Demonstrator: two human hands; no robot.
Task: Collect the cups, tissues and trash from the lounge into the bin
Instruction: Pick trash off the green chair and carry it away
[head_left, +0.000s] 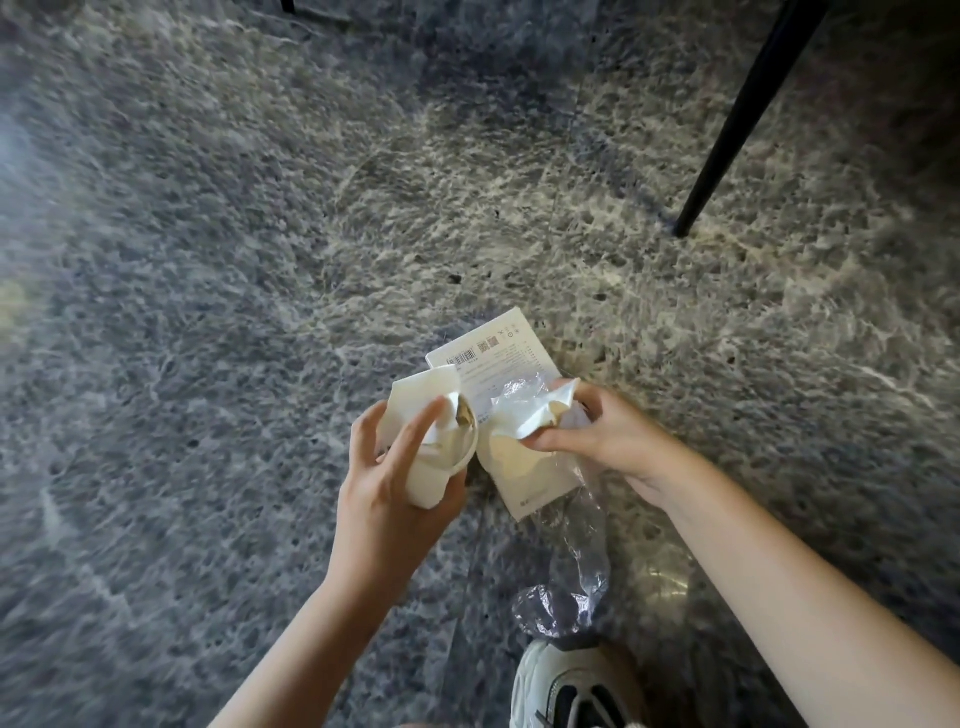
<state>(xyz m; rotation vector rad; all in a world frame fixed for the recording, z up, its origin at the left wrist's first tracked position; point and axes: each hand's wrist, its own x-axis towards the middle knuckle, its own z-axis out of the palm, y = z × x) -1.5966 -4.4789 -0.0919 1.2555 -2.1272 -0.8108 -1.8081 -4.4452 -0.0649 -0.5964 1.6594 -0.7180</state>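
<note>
loads of open marble floor (260, 312) left of and beyond the black furniture leg (748, 114), that slanted leg is the only real blocker up there, sneaker (571, 686) well below it, maybe another leg top-left, too blurry

Cut off by the frame — black furniture leg (748, 114) at top, shoe (576, 686) at bottom; print on white box (493, 358) too small to read — floor (156, 260) blurred at left.
</note>
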